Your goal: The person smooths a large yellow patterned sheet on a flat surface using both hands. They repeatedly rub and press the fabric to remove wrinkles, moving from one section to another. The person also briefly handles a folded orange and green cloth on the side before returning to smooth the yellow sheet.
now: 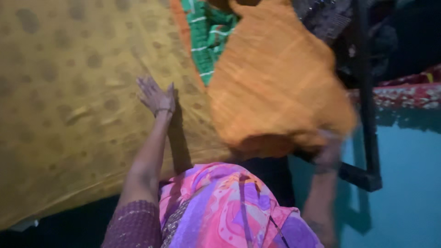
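My left hand (155, 95) lies flat, fingers spread, on a mustard-yellow spotted cloth (69, 101) that covers a wide surface to the left. My right hand (329, 154) is blurred and grips the lower edge of an orange cloth (275, 78), which hangs lifted in the middle of the view. A green checked fabric (209, 32) shows behind the orange cloth, at the top.
A black metal frame (367, 115) stands at the right, beside a teal floor (409, 183). A red patterned fabric (404, 94) lies beyond it. My pink and purple garment (220, 211) fills the bottom centre.
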